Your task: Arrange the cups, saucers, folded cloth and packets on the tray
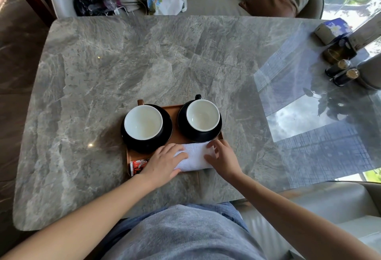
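the marble table spreads wide in front of me, and the brown tray sits near my edge of it. on the tray, two black saucers stand side by side along the far half, each carrying a white-lined cup; they look empty, and being ceramic they will chip or clink if bumped, so i'd lift them by the saucer rim or the handle. the folded cloth lies across the near right part of the tray, just beside the right saucer. it is soft and light and will likely unfold if pinched by one corner, so flat palms at both ends suit it. my left hand rests open on its left end, my right hand open on its right end, fingers spread, neither gripping. a red packet pokes out at the near left corner, thin and crinkly, partly under my left wrist.
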